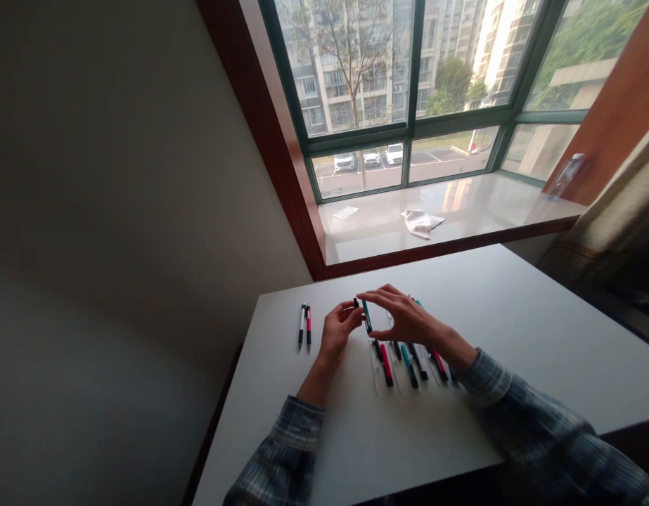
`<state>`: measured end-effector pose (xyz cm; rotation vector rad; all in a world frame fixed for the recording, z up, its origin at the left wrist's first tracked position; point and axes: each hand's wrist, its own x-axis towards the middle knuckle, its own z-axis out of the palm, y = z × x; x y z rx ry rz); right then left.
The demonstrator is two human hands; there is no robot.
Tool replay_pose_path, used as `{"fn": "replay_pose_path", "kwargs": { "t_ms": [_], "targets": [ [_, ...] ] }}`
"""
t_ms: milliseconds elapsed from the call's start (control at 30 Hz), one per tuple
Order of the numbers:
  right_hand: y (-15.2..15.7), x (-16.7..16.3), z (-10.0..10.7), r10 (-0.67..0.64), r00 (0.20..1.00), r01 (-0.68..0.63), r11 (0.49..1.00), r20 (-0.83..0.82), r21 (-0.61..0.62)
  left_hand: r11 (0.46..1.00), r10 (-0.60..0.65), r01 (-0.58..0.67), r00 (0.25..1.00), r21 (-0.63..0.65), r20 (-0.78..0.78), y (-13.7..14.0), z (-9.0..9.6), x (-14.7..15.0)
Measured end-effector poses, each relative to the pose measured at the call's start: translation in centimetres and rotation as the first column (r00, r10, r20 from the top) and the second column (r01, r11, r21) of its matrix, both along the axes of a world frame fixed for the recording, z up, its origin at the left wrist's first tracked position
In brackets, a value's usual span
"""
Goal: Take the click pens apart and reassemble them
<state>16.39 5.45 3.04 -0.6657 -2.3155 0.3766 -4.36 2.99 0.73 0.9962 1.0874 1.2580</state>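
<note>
My right hand point(403, 316) holds a teal pen barrel point(366, 315) with a dark end, its two ends between thumb and fingertips. Close beside it, my left hand point(339, 330) is closed in a pinch on a small black pen part point(356, 303); the rest of that piece is hidden by the fingers. Below the hands lies a row of pen parts: a red barrel point(386, 365), a teal barrel point(409, 366), black pieces and thin white refills point(373, 368). My right forearm covers some of them.
Two whole pens, one white point(301, 327) and one red point(309, 328), lie side by side on the left of the white table point(282, 422). Behind it, the window sill carries a white cloth point(422, 222) and a clear bottle point(565, 176). A wall borders the left.
</note>
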Motion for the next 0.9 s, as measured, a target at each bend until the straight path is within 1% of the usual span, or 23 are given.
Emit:
{"fn": "replay_pose_path", "kwargs": {
  "t_ms": [100, 167, 300, 333, 400, 467, 533, 600, 700, 800, 900],
  "targets": [
    [-0.7, -0.8, 0.0, 0.009, 1.000, -0.009, 1.000, 0.017, 0.011, 1.000, -0.012, 0.012, 0.996, -0.004, 0.086, 0.0, 0.1, 0.0],
    [-0.8, -0.9, 0.0, 0.007, 1.000, -0.008, 1.000, 0.028, 0.009, 0.999, -0.031, 0.032, 0.993, -0.005, 0.112, -0.1, 0.2, -0.1],
    [-0.3, -0.5, -0.2, 0.001, 1.000, -0.001, 1.000, 0.000, -0.006, 0.999, -0.046, 0.046, 0.996, 0.004, 0.076, -0.1, 0.4, -0.3],
    [0.0, -0.2, -0.3, -0.027, 0.999, 0.026, 1.000, -0.021, -0.017, 0.999, -0.033, 0.033, 0.997, 0.014, 0.064, -0.1, 0.4, -0.3],
    [0.8, 0.8, -0.7, -0.133, 0.991, 0.131, 0.990, -0.032, -0.053, 0.999, 0.009, -0.011, 0.999, 0.041, 0.046, 0.1, 0.3, -0.6],
    [1.8, 2.0, -1.2, -0.240, 0.970, 0.243, 0.965, 0.040, -0.098, 0.996, 0.054, -0.056, 0.998, 0.071, 0.035, 0.4, 0.2, -0.8],
    [2.6, 3.1, -1.8, -0.278, 0.946, 0.303, 0.941, 0.165, -0.150, 0.992, 0.086, -0.089, 0.996, 0.094, 0.031, 0.6, 0.2, -1.1],
    [3.2, 3.7, -2.3, -0.264, 0.929, 0.320, 0.925, 0.260, -0.206, 0.988, 0.109, -0.111, 0.994, 0.109, 0.032, 0.7, 0.1, -1.3],
    [3.4, 3.8, -2.9, -0.230, 0.918, 0.318, 0.913, 0.324, -0.254, 0.984, 0.125, -0.125, 0.992, 0.124, 0.008, 0.8, 0.2, -1.4],
    [3.3, 3.4, -3.0, -0.232, 0.925, 0.312, 0.915, 0.299, -0.254, 0.981, 0.135, -0.126, 0.990, 0.150, -0.051, 0.7, 0.2, -1.4],
    [3.0, 3.1, -2.6, -0.247, 0.959, 0.279, 0.910, 0.138, -0.308, 0.976, 0.142, -0.113, 0.979, 0.186, -0.148, 0.5, 0.1, -1.3]
  ]
}}
